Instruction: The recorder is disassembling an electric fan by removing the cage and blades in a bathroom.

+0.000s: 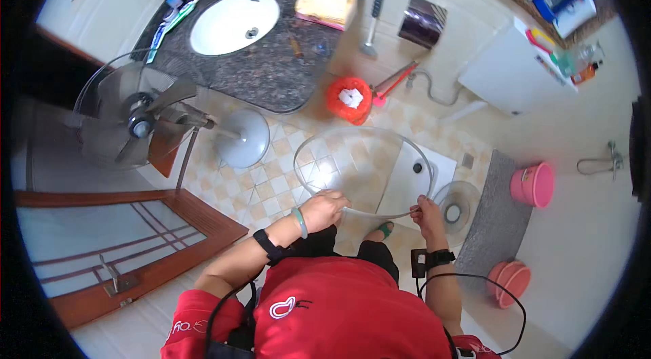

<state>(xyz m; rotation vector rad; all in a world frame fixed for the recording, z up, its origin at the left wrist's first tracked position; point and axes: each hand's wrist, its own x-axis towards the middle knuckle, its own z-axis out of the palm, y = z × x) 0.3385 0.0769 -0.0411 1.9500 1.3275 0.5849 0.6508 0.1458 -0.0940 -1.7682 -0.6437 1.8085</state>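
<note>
A large, thin grey ring (359, 129), like the rim band of a fan guard, is held out in front of me over the tiled floor. My left hand (323, 208) is closed around its near left part. My right hand (426, 213) pinches the band at its near right. A round fan grille (456, 212) with a grey centre lies beyond my right hand, next to the squat toilet (417, 183). To the left stands a pedestal fan (141, 124), its blades showing, on a round pale base (243, 138).
Ahead is a dark stone counter (264, 74) with a white sink (234, 23). A red-lined bin (350, 100) sits beside it. A wooden-framed door (135, 250) is at left. At right are pink buckets (533, 185) and reddish basins (508, 283).
</note>
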